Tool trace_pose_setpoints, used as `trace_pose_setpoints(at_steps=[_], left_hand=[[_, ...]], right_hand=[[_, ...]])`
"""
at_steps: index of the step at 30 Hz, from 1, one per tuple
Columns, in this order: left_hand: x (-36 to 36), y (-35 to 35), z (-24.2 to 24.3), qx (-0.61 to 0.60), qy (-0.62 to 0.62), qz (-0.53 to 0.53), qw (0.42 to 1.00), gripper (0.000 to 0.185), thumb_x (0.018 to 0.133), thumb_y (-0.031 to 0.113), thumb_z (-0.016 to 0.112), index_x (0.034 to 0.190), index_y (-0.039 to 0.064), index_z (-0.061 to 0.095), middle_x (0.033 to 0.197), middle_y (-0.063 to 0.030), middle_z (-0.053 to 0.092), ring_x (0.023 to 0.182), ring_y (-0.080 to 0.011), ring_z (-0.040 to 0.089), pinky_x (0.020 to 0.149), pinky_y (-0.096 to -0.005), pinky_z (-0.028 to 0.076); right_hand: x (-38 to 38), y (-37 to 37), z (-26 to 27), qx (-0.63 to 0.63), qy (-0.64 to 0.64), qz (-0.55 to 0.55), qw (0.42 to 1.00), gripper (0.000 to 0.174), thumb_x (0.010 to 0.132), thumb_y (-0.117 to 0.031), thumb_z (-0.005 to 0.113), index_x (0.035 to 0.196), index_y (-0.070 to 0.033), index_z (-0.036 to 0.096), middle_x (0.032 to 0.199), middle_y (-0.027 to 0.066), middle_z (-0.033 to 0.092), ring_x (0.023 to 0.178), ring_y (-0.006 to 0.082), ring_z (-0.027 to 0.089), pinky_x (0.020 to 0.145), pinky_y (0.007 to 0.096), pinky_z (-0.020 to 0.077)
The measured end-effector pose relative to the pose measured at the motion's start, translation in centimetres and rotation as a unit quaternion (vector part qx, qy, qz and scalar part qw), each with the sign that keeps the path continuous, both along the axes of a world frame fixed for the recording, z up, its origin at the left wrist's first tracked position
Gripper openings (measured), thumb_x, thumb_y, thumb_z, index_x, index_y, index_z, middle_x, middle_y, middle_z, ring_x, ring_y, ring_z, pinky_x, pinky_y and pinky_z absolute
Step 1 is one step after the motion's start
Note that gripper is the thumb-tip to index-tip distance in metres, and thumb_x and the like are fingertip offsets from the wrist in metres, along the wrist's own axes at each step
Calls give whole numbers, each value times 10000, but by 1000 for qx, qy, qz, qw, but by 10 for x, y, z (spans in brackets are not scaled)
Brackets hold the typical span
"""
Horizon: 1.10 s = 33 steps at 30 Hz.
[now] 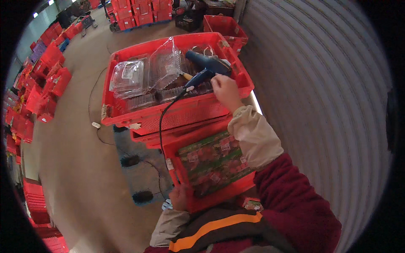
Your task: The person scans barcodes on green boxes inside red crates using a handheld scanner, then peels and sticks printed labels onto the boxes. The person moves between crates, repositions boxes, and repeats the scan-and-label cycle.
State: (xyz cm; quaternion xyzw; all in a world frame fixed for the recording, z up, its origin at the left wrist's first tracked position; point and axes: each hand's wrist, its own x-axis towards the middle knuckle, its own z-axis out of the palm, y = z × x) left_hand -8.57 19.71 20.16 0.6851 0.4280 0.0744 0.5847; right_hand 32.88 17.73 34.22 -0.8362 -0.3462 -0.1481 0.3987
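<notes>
My right hand (224,90) is beside a dark blue hair dryer (205,67), its curled fingers close to the dryer's body; whether they touch it is unclear. The dryer lies on clear plastic clamshell boxes (128,76) in a large red plastic crate (177,110). A wooden handle (187,76) shows near the dryer's grip. From the dryer a black cord (160,126) hangs over the crate's front. My left hand (180,196) is at the left rim of a lower red crate (218,197), its fingers partly hidden. That crate holds printed packages (215,163) in green and pink.
A blue pallet (136,177) lies on the floor at the left. A cable with a white connector (96,125) runs along the floor. Corrugated metal wall (303,95) curves along the right. Stacked red crates (139,14) stand behind, and more red crates (50,82) line the far left.
</notes>
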Motion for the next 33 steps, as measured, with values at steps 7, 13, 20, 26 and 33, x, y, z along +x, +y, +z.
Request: trace_pose_setpoints(at_steps=[7,13,20,26,33], left_hand=[[219,82,110,434,-380,-91,812,201,876,27,616,1074,-1,631,1145,-182,622,1096,-375,581,955,-423,461],[395,120,160,456,31,-225,861,487,827,322,673,1196,15,590,1217,-206,609,1123,-388,589,951,-472,487],[401,114,190,473,-35,-240,847,483,828,341,679,1158,4,574,1139,-222,628,1052,-386,631,880,-465,514],[274,108,267,478,-264,-147,825,400,764,160,734,1102,0,591,1022,-208,630,927,-388,636,822,-422,507],[63,103,218,201,-234,70,949,293,866,66,679,1133,-26,600,926,-68,643,766,-154,617,692,-292,508]], right_hand=[[18,47,-28,-333,-33,52,941,305,881,-321,550,892,-63,714,936,180,702,940,389,657,798,512,517],[11,37,-44,-320,-100,-1,942,389,805,-443,611,1003,-125,716,1072,101,673,1034,301,600,848,455,473],[18,48,-45,-268,-51,31,962,503,789,-423,620,1193,-122,620,1141,105,610,1135,300,528,920,455,448],[50,111,-45,-257,54,-25,965,479,800,-235,658,1257,-122,576,1137,118,630,1134,304,570,926,425,489],[76,118,-27,-24,250,-36,967,326,905,-278,544,1011,25,600,1075,284,647,1003,441,636,852,522,502]])
